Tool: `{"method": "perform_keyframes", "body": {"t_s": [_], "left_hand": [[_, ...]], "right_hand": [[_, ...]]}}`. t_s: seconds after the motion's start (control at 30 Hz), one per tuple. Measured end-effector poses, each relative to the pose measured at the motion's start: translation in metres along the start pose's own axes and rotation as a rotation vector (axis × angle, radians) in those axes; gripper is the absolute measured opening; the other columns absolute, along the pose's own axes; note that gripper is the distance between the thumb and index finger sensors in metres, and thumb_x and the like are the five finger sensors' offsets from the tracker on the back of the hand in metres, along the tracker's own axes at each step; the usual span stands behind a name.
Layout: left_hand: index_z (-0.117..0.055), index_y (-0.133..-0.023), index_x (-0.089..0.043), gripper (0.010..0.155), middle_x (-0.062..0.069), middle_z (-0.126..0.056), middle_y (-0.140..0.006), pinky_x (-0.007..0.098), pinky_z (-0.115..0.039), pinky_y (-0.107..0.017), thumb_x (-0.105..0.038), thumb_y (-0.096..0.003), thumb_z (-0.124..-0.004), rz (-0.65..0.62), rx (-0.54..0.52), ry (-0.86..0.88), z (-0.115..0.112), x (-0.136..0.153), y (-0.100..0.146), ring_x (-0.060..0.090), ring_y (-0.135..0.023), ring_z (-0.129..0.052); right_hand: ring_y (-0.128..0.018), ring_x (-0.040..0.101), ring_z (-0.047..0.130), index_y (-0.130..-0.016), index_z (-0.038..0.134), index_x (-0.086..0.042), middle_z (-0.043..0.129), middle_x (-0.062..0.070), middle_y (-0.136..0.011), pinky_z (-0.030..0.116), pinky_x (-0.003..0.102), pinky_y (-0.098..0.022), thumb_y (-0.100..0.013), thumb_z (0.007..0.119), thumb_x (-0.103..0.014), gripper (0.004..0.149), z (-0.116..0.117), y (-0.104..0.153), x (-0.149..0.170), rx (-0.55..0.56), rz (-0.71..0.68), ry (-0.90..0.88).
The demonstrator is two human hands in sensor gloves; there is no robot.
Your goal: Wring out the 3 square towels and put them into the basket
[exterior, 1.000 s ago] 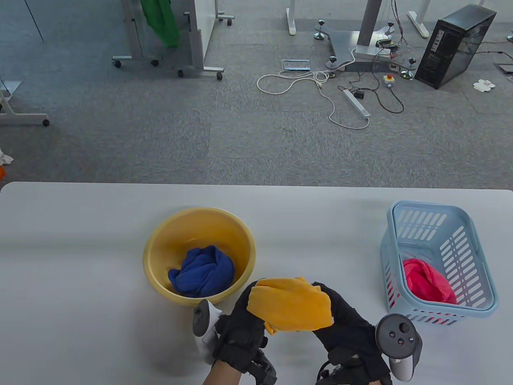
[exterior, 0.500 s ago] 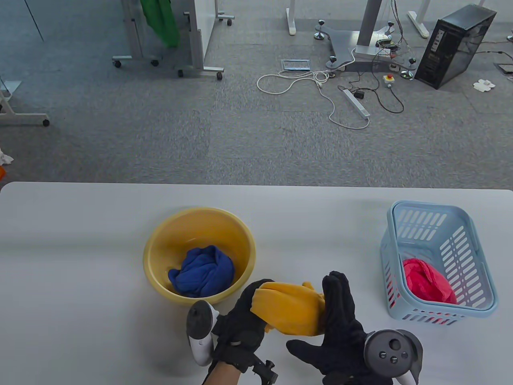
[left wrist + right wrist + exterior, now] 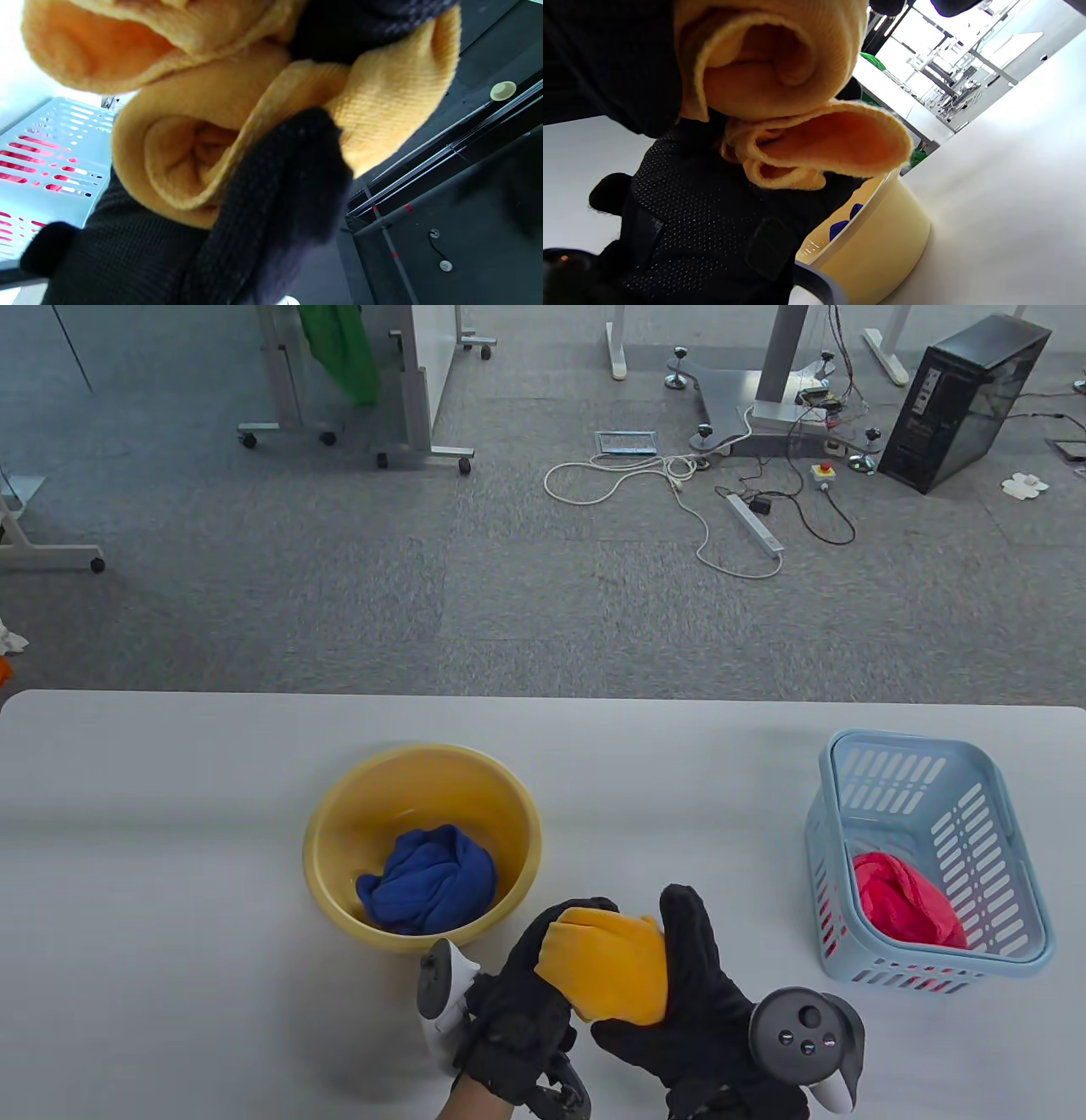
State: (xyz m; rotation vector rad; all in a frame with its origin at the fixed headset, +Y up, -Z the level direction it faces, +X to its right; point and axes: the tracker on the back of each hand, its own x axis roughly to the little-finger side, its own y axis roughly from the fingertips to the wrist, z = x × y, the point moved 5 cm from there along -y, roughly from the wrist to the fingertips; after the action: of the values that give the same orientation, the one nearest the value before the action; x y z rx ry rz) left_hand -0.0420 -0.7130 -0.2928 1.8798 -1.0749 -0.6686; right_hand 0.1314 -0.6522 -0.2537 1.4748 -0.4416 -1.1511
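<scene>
Currently, the orange towel [image 3: 607,976] is being gripped above the pale grey counter [image 3: 170,814], near its front edge, with the fingers of the left hand [image 3: 526,993] curled round one end. The right hand [image 3: 691,993] is being pressed against the other end, fingers nearly straight. A blue towel [image 3: 428,878] is being held in the yellow basin [image 3: 339,806], just left of the hands. A pink towel [image 3: 904,895] is lying in the light blue basket [image 3: 1001,831], well to the right. Beyond the counter, grey carpet [image 3: 424,585] is being crossed by a white cable [image 3: 628,479], beside a black computer tower [image 3: 959,403] and wheeled frames [image 3: 356,432].
</scene>
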Motion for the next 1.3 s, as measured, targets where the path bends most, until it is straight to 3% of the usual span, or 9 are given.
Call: {"method": "perform_keyframes", "body": {"t_s": [0.17,0.3,0.43,0.57,0.63,0.87,1.0,1.1,1.3], "left_hand": [[-0.06,-0.111,-0.032,0.056,0.009,-0.054,-0.12,0.073,-0.043,-0.071,-0.038,-0.0596,-0.083,0.0,0.062,0.077,-0.011,0.001,0.0,0.043,-0.113,-0.049],[-0.04,-0.118,-0.039,0.067,0.01,-0.023,-0.124,0.073,-0.027,-0.073,-0.043,-0.0622,-0.077,0.019,0.182,0.175,-0.03,0.007,-0.001,0.041,-0.115,-0.016],[-0.021,-0.119,-0.039,0.075,0.009,-0.001,-0.121,0.072,-0.018,-0.072,-0.048,-0.0637,-0.071,0.035,0.272,0.231,-0.038,0.014,-0.002,0.038,-0.112,0.001],[-0.011,-0.118,-0.041,0.08,0.005,0.014,-0.115,0.072,-0.011,-0.071,-0.05,-0.0641,-0.069,0.043,0.35,0.251,-0.043,0.015,-0.001,0.036,-0.108,0.013],[-0.007,-0.116,-0.045,0.081,0.003,0.02,-0.112,0.072,-0.008,-0.07,-0.051,-0.0641,-0.069,0.053,0.355,0.229,-0.043,0.015,-0.001,0.037,-0.104,0.019],[-0.003,-0.116,-0.04,0.082,0.007,0.023,-0.109,0.073,-0.008,-0.069,-0.054,-0.0656,-0.066,0.109,0.302,0.17,-0.039,0.023,0.002,0.038,-0.103,0.021],[-0.01,-0.119,-0.036,0.081,0.01,0.018,-0.112,0.073,-0.012,-0.07,-0.054,-0.0656,-0.068,0.149,0.265,0.113,-0.033,0.026,0.002,0.04,-0.104,0.016],[-0.015,-0.12,-0.035,0.08,0.011,0.013,-0.114,0.073,-0.015,-0.07,-0.052,-0.0651,-0.07,0.138,0.24,0.099,-0.03,0.025,0.001,0.041,-0.106,0.012],[-0.021,-0.12,-0.033,0.078,0.013,0.005,-0.117,0.073,-0.02,-0.071,-0.051,-0.0648,-0.072,0.133,0.197,0.044,-0.025,0.024,0.001,0.043,-0.109,0.003]], "right_hand": [[-0.106,0.06,0.028,-0.108,-0.006,-0.026,0.007,0.029,-0.116,0.038,0.077,-0.074,-0.04,0.103,-0.052,0.131,0.011,-0.001,0.003,0.002,-0.02,-0.081],[-0.103,0.064,0.026,-0.106,-0.008,-0.025,0.008,0.025,-0.117,0.04,0.076,-0.074,-0.039,0.104,-0.049,0.133,0.019,-0.003,0.002,0.001,-0.053,-0.17],[-0.101,0.062,0.014,-0.107,-0.007,-0.022,0.014,0.025,-0.118,0.03,0.077,-0.073,-0.039,0.105,-0.045,0.132,0.026,-0.002,0.004,0.005,-0.012,-0.252],[-0.105,0.054,0.023,-0.109,0.002,-0.02,0.044,0.016,-0.118,0.032,0.075,-0.074,-0.038,0.106,-0.043,0.128,0.025,0.0,0.002,0.076,-0.042,-0.229],[-0.107,0.049,0.038,-0.11,0.009,-0.019,0.06,0.016,-0.111,0.037,0.074,-0.074,-0.037,0.107,-0.04,0.124,0.024,0.0,0.002,0.086,-0.049,-0.237],[-0.093,0.049,0.074,-0.112,0.024,-0.016,0.077,0.013,-0.093,0.052,0.07,-0.074,-0.038,0.108,-0.031,0.113,0.016,0.004,0.0,0.175,-0.024,-0.102],[-0.074,0.036,0.094,-0.11,0.03,-0.018,0.078,0.013,-0.088,0.068,0.063,-0.07,-0.039,0.107,-0.028,0.105,0.013,0.004,0.003,0.187,-0.006,-0.093],[-0.061,0.031,0.099,-0.111,0.028,-0.019,0.077,0.014,-0.088,0.081,0.056,-0.062,-0.04,0.107,-0.027,0.106,0.013,0.004,0.005,0.183,-0.002,-0.107],[-0.056,0.028,0.099,-0.112,0.025,-0.021,0.077,0.013,-0.09,0.086,0.052,-0.054,-0.041,0.107,-0.027,0.108,0.004,0.005,0.004,0.21,0.006,-0.047]]}}
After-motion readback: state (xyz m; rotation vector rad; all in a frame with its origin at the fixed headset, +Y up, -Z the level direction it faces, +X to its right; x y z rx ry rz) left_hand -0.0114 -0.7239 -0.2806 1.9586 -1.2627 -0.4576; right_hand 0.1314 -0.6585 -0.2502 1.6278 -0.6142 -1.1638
